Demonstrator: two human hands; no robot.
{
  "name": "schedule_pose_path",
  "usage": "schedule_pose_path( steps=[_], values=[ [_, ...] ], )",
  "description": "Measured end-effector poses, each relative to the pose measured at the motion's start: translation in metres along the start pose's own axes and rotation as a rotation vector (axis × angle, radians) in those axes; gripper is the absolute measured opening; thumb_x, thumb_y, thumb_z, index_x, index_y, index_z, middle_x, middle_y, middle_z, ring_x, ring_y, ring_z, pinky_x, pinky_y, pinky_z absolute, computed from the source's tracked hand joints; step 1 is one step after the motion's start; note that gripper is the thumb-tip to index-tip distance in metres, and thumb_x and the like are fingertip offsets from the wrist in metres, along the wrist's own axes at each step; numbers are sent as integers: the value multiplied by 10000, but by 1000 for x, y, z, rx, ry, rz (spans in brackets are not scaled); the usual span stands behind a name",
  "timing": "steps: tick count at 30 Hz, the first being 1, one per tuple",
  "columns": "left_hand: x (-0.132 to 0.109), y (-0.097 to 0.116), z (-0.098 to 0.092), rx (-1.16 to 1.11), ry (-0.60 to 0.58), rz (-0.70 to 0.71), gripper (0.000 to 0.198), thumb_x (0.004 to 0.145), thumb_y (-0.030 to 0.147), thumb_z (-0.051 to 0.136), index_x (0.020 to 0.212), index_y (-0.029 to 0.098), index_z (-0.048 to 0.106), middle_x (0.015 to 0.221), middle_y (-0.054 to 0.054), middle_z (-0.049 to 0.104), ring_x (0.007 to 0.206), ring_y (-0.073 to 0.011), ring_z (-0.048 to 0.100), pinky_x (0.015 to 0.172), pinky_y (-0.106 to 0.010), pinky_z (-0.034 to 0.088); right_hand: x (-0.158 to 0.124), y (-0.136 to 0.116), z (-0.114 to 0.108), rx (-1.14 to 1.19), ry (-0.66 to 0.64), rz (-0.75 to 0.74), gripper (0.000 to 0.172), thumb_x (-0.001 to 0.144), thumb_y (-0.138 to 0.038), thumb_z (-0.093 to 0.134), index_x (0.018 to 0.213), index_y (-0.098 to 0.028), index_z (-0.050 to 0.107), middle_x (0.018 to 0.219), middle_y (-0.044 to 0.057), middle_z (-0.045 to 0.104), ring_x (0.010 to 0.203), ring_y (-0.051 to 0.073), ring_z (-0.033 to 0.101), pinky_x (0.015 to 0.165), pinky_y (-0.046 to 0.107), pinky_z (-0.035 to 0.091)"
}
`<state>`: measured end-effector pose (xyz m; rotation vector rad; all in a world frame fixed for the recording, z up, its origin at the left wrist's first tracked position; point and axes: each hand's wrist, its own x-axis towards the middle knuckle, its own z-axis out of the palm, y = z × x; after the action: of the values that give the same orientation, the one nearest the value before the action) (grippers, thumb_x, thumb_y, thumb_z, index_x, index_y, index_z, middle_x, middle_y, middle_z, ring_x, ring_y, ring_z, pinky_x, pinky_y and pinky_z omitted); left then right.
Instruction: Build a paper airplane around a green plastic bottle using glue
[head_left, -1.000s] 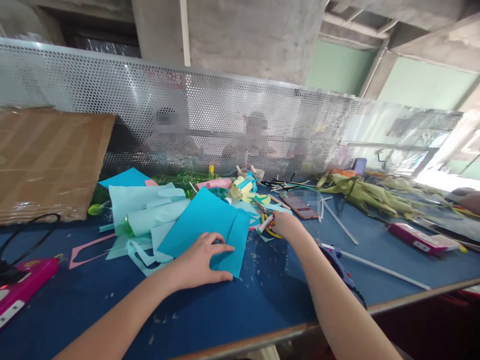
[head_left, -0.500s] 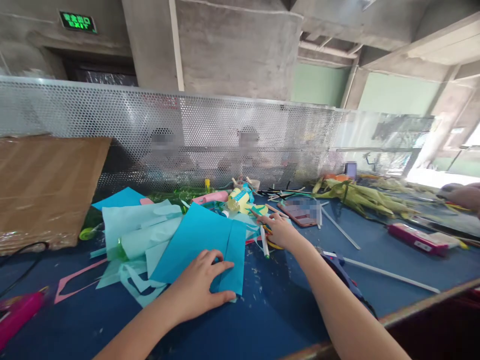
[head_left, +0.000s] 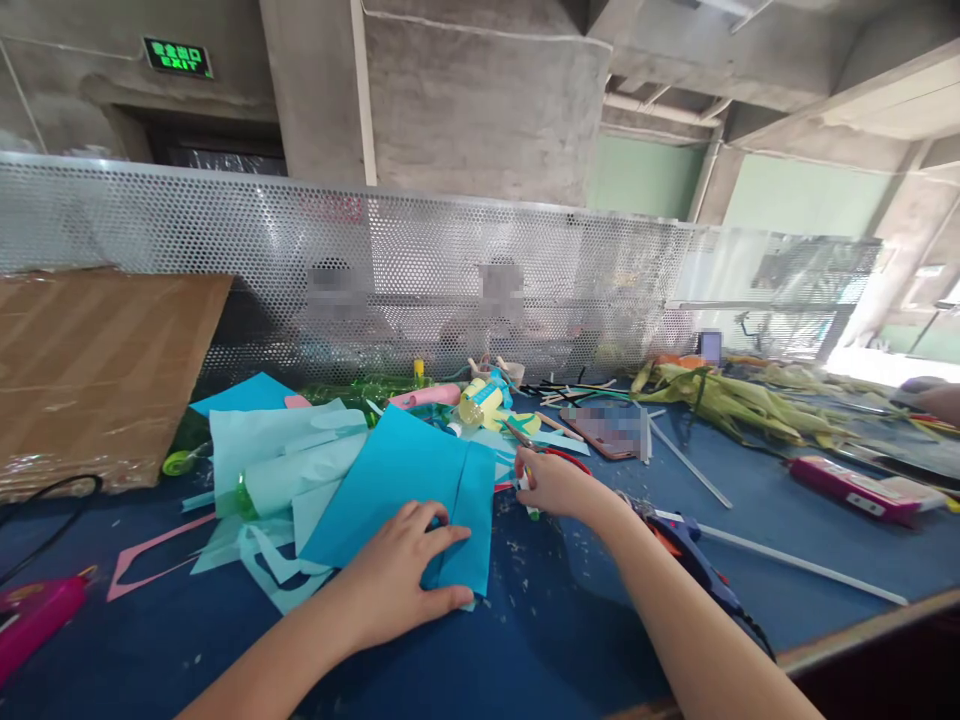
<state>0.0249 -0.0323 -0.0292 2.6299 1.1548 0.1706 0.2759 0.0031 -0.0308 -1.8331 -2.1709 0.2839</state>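
Note:
My left hand (head_left: 401,585) lies flat, fingers spread, on a folded bright blue paper sheet (head_left: 405,470) on the blue table (head_left: 540,640). Just right of that sheet, my right hand (head_left: 559,485) is closed around red-handled scissors (head_left: 525,442), whose blades point up and to the left. A white pen (head_left: 531,510) lies on the table just under this hand. Pale green paper cut-outs (head_left: 277,450) are piled to the left of the blue sheet.
A blue glue gun (head_left: 694,560) lies by my right forearm, with a white stick (head_left: 795,565) beyond it. Farther back are a phone (head_left: 607,430), a yellow bottle (head_left: 480,400), green husks (head_left: 720,400), and a pink device (head_left: 847,487). Cardboard (head_left: 90,370) leans left. People sit behind a perforated screen (head_left: 450,250).
My right hand put the white pen down on the table, reached farther back and closed on the red-handled scissors. My left hand stayed on the blue sheet. The view tilted up.

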Motion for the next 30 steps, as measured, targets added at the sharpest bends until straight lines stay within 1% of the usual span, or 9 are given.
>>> schedule_pose_path(
  steps=[6,8,11,13,16,18,22,26,30],
  values=[
    [0,1,0,-1,18,26,565,806,625,517,1286,326,548,1264,-97,518,1162,-332,466,928,-482,431,17,10,-2,18,160,29,270,844,-192,481,1106,-166,542,774,22,657,721,166,597,634,237,388],
    [1,1,0,9,28,25,563,806,618,526,1281,317,552,1274,-99,514,1170,-331,460,944,-483,419,28,13,1,0,212,30,339,886,-217,444,1217,-171,501,959,69,671,898,187,607,754,275,417],
    [1,2,0,11,12,17,574,804,624,524,1287,315,546,1294,-98,504,1193,-337,442,964,-492,403,40,14,5,-42,237,16,442,882,-204,474,1323,-193,450,1292,115,549,1186,198,495,935,312,375],
    [0,2,-1,3,1,8,583,806,636,508,1295,319,538,1303,-98,499,1200,-344,438,946,-489,417,40,16,4,-78,222,33,409,864,-186,500,1273,-197,523,1337,115,520,1228,209,470,981,322,349],
    [-1,3,-2,-4,5,6,582,808,646,492,1290,322,543,1298,-98,504,1178,-342,456,916,-473,436,30,22,2,-140,204,149,326,852,-265,532,1137,-129,617,1251,180,569,1177,278,515,956,371,378],
    [-2,4,-2,0,4,9,581,811,647,489,1288,321,544,1290,-97,509,1167,-334,463,911,-465,436,20,27,1,-180,176,253,368,811,-342,587,1072,-86,635,1138,227,614,1089,328,571,870,395,434],
    [-2,7,-3,20,10,-3,581,814,643,489,1293,318,542,1285,-100,515,1156,-335,465,901,-464,438,9,34,3,-231,83,331,299,754,-403,635,892,-142,684,901,179,688,878,313,656,714,369,482],
    [-1,10,-1,58,4,-31,602,809,645,493,1295,294,544,1251,-109,532,1137,-351,473,880,-481,447,10,33,6,-229,34,347,286,762,-411,610,854,-152,692,868,173,699,854,302,665,688,358,484],
    [0,12,3,107,56,2,520,848,607,469,1255,303,578,1190,-99,550,1081,-317,518,839,-428,468,12,34,1,-148,-3,398,251,720,-389,641,724,-142,686,826,188,699,818,334,667,662,380,477]
  ],
)
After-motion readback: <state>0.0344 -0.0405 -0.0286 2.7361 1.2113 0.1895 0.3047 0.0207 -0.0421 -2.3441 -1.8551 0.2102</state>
